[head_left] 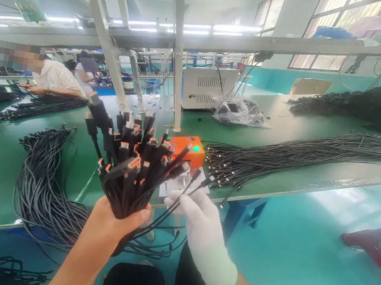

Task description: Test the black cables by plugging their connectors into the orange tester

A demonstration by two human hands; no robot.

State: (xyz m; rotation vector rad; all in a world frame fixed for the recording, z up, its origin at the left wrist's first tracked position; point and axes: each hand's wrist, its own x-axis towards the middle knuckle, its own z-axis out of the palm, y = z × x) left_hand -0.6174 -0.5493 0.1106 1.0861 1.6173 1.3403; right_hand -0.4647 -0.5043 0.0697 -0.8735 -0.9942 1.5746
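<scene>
My bare left hand [113,224] is wrapped round a thick bundle of black cables [130,171], whose metal-tipped plugs fan upward. A white glove covers my right hand [203,226]; its thumb and fingers pinch thin black cables [181,195] just below their plugs, to the right of the bundle. Behind the hands, an orange box [194,152] with a lit green light sits at the table's edge, partly hidden by the plugs. A white plate or sheet [163,189] lies in front of it.
Many loose black cables [284,154] stretch along the green table [167,109] to the right. Another cable bundle [47,181] hangs over the edge at left. Behind stand a white vented box [207,89], a clear plastic bag [242,112] and metal posts [178,47]. A person [54,77] works across the table.
</scene>
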